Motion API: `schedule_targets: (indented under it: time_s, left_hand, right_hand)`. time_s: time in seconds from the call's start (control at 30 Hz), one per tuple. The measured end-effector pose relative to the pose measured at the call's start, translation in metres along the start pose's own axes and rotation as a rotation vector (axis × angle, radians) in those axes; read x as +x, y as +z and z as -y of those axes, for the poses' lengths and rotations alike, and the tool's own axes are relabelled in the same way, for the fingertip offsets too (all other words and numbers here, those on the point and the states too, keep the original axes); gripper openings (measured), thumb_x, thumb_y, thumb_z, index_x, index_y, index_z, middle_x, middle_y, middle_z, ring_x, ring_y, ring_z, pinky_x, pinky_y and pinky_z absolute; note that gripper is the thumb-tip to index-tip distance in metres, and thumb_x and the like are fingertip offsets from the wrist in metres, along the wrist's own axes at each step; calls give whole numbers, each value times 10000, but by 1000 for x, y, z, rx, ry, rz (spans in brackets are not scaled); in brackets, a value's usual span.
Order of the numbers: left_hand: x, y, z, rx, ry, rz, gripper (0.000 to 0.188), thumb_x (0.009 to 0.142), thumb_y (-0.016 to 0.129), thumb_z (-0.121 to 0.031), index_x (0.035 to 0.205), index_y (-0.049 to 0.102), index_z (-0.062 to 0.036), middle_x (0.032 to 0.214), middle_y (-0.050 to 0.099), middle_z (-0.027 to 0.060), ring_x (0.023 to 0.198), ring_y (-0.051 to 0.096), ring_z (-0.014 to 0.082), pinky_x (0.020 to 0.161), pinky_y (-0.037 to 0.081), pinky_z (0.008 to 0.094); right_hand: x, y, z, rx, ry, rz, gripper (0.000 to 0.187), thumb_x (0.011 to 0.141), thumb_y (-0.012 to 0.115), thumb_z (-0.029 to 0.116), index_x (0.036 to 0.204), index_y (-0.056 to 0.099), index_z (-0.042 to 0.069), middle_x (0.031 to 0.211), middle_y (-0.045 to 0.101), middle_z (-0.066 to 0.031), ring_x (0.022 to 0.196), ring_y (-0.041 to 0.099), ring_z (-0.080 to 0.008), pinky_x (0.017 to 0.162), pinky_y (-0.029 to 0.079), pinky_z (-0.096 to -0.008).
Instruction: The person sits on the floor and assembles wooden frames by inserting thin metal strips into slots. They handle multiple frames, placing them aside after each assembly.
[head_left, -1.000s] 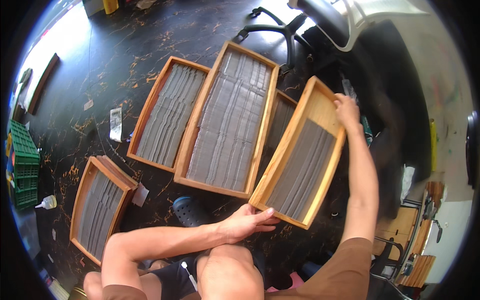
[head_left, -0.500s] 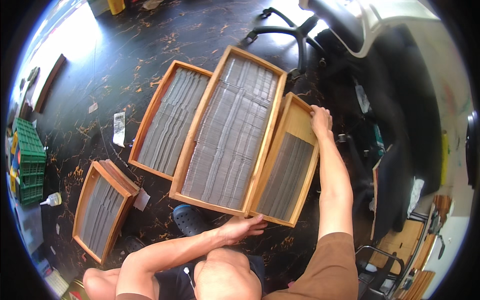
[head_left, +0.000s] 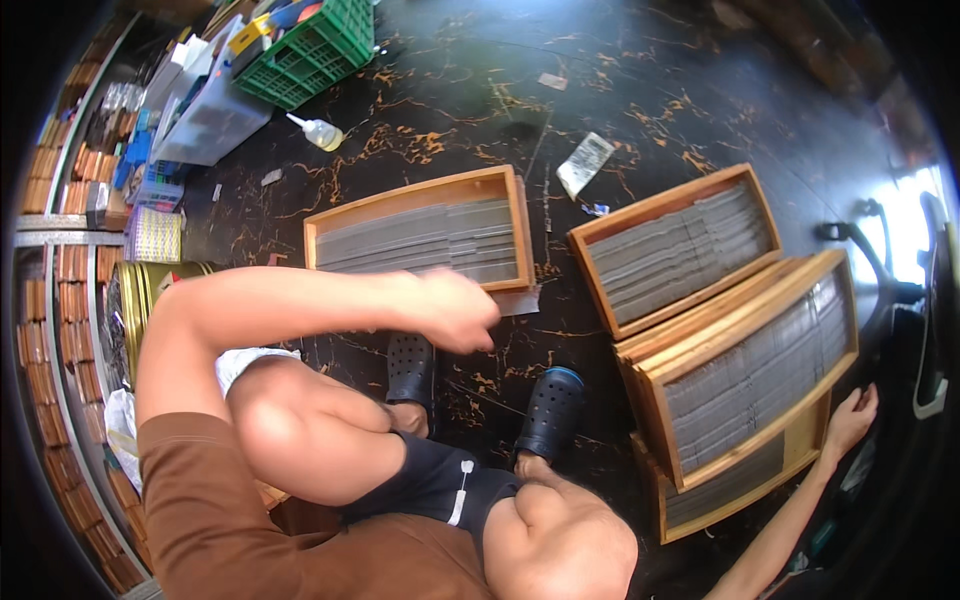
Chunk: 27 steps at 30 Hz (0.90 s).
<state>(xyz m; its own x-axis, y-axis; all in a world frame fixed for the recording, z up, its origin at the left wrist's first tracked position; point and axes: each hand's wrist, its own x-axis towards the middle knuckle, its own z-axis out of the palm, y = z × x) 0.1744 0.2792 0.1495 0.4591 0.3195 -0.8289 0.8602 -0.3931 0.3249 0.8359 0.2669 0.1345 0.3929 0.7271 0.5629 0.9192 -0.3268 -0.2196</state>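
Observation:
I sit over a dark marbled floor with several shallow wooden trays of grey strips. My left hand (head_left: 455, 310) is blurred and hovers just below the near edge of one wooden tray (head_left: 420, 230), with nothing visible in it. My right hand (head_left: 850, 420) grips the far corner of the bottom tray (head_left: 740, 495) of a stack. A larger tray (head_left: 750, 370) lies on top of that one. Another tray (head_left: 675, 245) rests beside the stack. My feet in black clogs (head_left: 550, 410) stand between the trays.
A green crate (head_left: 310, 55), a clear plastic box (head_left: 210, 120) and a small glue bottle (head_left: 320, 132) lie at the upper left. Shelves of wooden trays (head_left: 45, 300) line the left. A paper scrap (head_left: 585, 165) lies on the floor. A chair base (head_left: 880, 260) stands right.
My head has turned, so the whole scene has swung round. The tray I held tilted now lies flat under the large tray. My left hand has left it and moved toward the separate tray.

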Motion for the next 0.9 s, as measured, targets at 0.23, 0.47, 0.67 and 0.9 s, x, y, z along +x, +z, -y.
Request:
schedule_targets:
  time_s: [0.23, 0.47, 0.67, 0.9]
  left_hand:
    - [-113, 86, 196, -369, -592, -1199, 292, 1005, 624, -273, 1117, 685, -10, 989, 739, 206, 930, 733, 345, 824, 581, 430]
    - [-58, 178, 177, -637, -406, -1393, 142, 925, 724, -130, 982, 713, 0, 989, 717, 165, 939, 691, 333, 830, 549, 395]
    - [9, 171, 133, -411, 7, -1405, 224, 830, 800, -109, 1002, 724, 13, 1199, 714, 155, 1176, 648, 327, 1055, 493, 461]
    - [33, 169, 116, -364, 306, -1081, 570, 936, 716, -275, 1383, 567, 45, 1490, 534, 216, 1437, 467, 340, 1238, 318, 469]
  right_hand:
    - [2, -7, 308, 381, -372, 315, 319, 1075, 580, 200, 1344, 634, 36, 1189, 701, -131, 1093, 672, -209, 932, 547, -341]
    - [-146, 55, 516, 563, -733, 1352, 175, 948, 656, 111, 991, 701, -52, 922, 690, -226, 868, 692, -383, 820, 558, -454]
    - [-241, 123, 569, 706, -947, 1152, 226, 932, 647, 41, 1149, 659, -19, 975, 636, -183, 899, 634, -378, 830, 531, -451]
    - [-256, 158, 609, 699, -1178, 884, 211, 838, 603, -5, 1044, 648, -1, 1036, 620, -151, 1035, 596, -336, 925, 517, -428]
